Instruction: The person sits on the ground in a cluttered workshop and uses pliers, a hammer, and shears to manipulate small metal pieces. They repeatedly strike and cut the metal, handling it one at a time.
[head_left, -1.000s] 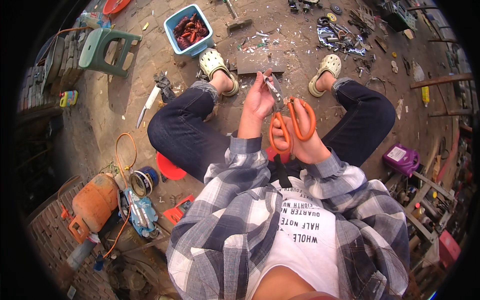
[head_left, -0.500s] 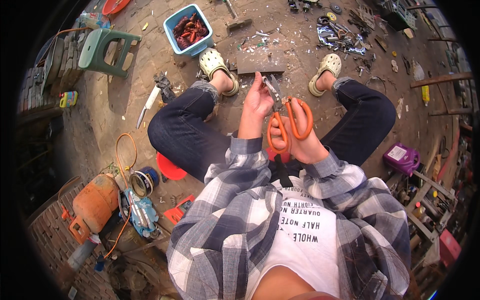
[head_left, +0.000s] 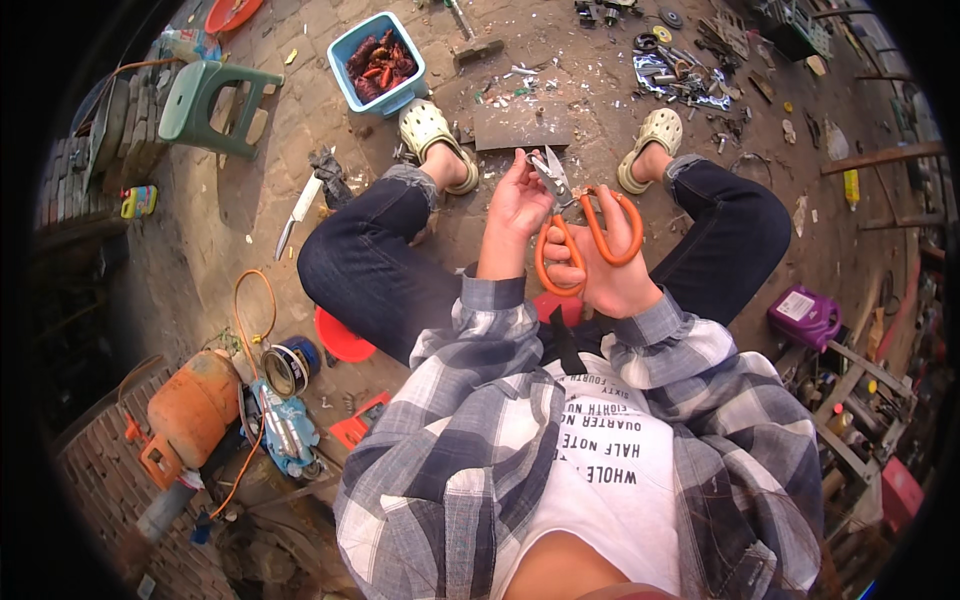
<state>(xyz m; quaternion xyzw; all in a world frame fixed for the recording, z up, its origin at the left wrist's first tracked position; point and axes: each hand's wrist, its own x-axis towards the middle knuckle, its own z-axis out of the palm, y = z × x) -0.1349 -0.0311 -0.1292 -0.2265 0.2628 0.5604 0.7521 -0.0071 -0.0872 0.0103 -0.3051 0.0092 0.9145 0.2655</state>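
Scissors point(head_left: 564, 196) are opening wider than before, my right grip point(head_left: 610, 275) is curling round their orange handles point(head_left: 637, 228), blades point(head_left: 554, 178) are lying beside my left grip point(head_left: 517, 203), whose hold I cannot tell

A green stool point(head_left: 180, 112) stood on the ground point(head_left: 220, 225) at the upper left. A knife point(head_left: 303, 203) lay just beside a dark crumpled bundle point(head_left: 332, 180). An orange gas cylinder point(head_left: 195, 405) was located at the lower left, near a light blue plastic bag point(head_left: 290, 435). A purple jug point(head_left: 806, 318) was positioned at the right. Assorted metal parts point(head_left: 685, 75) lay at the upper right.
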